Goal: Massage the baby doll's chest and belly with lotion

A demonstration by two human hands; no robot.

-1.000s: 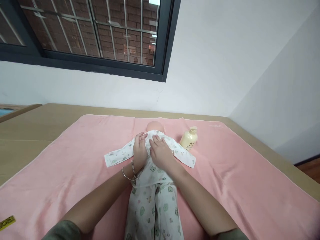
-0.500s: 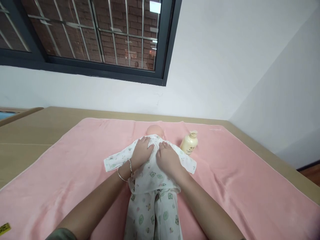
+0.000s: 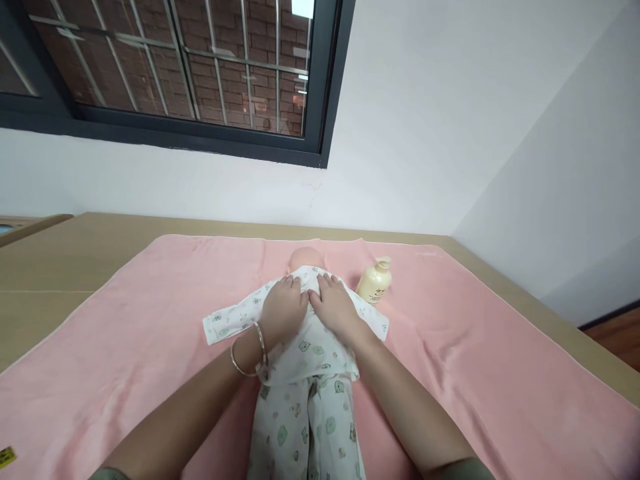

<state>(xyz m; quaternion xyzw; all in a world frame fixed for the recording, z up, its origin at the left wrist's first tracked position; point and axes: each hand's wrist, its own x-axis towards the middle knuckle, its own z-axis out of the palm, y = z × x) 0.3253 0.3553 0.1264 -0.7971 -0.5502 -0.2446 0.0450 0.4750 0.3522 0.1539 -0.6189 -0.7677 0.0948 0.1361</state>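
Two bare hands rest on the back of a doll (image 3: 306, 258) that lies stretched out in the middle of the scene, its rounded head at the far end and its legs toward the near edge. The forearms come in from the near left and near right corners and slant inward, so that the hands end up side by side over the upper part of the white printed top (image 3: 315, 353).

The left hand (image 3: 284, 310) lies back upward, knuckles gently rounded, fingers close together and pointing far, the thumb turned in to the right. The right hand (image 3: 334, 307) lies flatter, its fingers a little spread and angled toward the far left, its thumb pointing at the left one. The thumbs nearly meet over the middle of the back; whether they touch, I cannot tell. Both hands are unclenched, palms down on the cloth, gripping nothing that shows.

Thin bangles (image 3: 262, 343) circle the left wrist. The doll's sleeves reach out to left and right, and matching trousers (image 3: 285, 427) run to the near edge. A cream bottle (image 3: 374, 285) stands just beyond the right sleeve, leaning slightly to the right. All this is on a pink blanket (image 3: 165, 293), spread over a tan surface (image 3: 50, 273), with a dark-framed window (image 3: 323, 100) at far left.
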